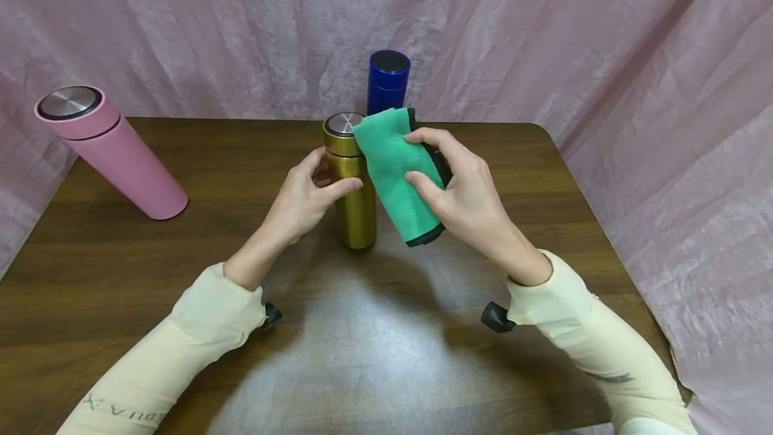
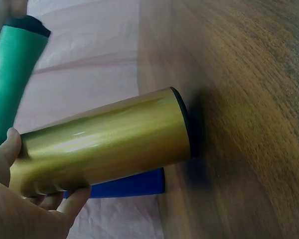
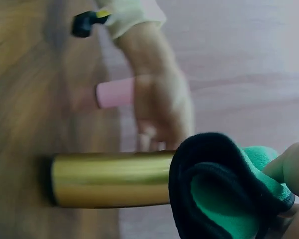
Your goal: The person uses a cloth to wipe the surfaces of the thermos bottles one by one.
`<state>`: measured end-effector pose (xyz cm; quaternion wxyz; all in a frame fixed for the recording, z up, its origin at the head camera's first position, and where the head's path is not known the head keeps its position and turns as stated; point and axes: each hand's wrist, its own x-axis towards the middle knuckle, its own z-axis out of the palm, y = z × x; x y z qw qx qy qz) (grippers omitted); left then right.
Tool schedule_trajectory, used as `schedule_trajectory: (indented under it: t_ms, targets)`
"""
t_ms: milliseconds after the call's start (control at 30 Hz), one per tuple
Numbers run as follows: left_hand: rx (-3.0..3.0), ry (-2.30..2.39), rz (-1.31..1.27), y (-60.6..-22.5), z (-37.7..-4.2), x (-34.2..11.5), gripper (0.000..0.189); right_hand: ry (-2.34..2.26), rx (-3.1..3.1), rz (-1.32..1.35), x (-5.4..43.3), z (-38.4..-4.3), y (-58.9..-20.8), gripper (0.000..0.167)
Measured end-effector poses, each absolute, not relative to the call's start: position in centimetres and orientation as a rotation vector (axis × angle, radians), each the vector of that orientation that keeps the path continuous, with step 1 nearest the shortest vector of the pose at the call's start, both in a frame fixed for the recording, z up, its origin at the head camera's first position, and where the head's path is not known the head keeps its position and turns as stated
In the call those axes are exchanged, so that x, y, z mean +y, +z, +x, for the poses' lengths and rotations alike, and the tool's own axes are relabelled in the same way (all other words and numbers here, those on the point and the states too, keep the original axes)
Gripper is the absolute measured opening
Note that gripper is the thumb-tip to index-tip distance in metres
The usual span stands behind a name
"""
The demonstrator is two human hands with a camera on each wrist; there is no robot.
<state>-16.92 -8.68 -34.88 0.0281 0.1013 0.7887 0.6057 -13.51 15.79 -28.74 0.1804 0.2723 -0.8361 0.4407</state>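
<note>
A gold thermos bottle (image 1: pixel 356 217) with a steel-topped lid stands near the middle of the table, its base at or just above the wood. My left hand (image 1: pixel 298 197) grips its upper body, thumb across the front; the left wrist view shows fingers (image 2: pixel 75 201) curled around the other side. Between thumb and fingers, my right hand (image 1: pixel 468 186) holds a folded green cloth (image 1: pixel 395 170) with black edging. The cloth's left edge overlaps the gold bottle's upper right side in the head view; whether they touch, I cannot tell. Folded layers of cloth (image 3: pixel 224 204) show in the right wrist view.
Behind the cloth stands a blue bottle (image 1: pixel 388 82) with a dark top, its lower part hidden. A pink thermos bottle (image 1: pixel 127 160) stands at the left. The wooden table (image 1: pixel 181 247) meets pink curtains (image 1: pixel 253 32) at its back and sides.
</note>
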Motion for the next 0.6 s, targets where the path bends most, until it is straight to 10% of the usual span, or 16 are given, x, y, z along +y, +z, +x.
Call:
schedule_trajectory:
  t_ms: [600]
  targets:
    - [2.489,1.862,0.284,-34.9,-16.9,-9.0,0.065,1.137,-2.504,0.828,14.7,-13.0,-35.9,0.039]
